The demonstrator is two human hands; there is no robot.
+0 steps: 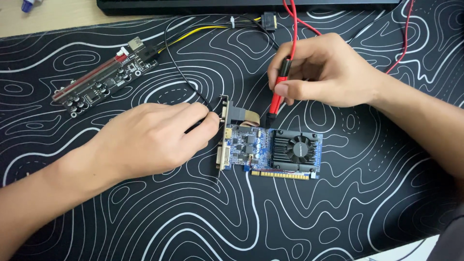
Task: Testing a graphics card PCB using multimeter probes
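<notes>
I am holding the red probe (279, 92) in my right hand (324, 70), its tip touching the top edge of the blue graphics card (270, 150). My left hand (150, 137) fingers are pinching the black probe (212, 114) at the card's metal bracket (223, 140). The card is lying on the patterned mat (241, 217).

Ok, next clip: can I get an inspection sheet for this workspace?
Surface: black mat with white contour lines, on a pale wooden desk.
Job's things: blue graphics card with a black fan, lying flat; red probe tip on its upper edge.
Clutter: long black riser board at upper left.
Hands: left hand pinches a black probe at the card's metal bracket; right hand holds the red probe.
Cables: red lead, black lead, yellow-and-black wires.
Surroundings: dark device edge at the top.
</notes>
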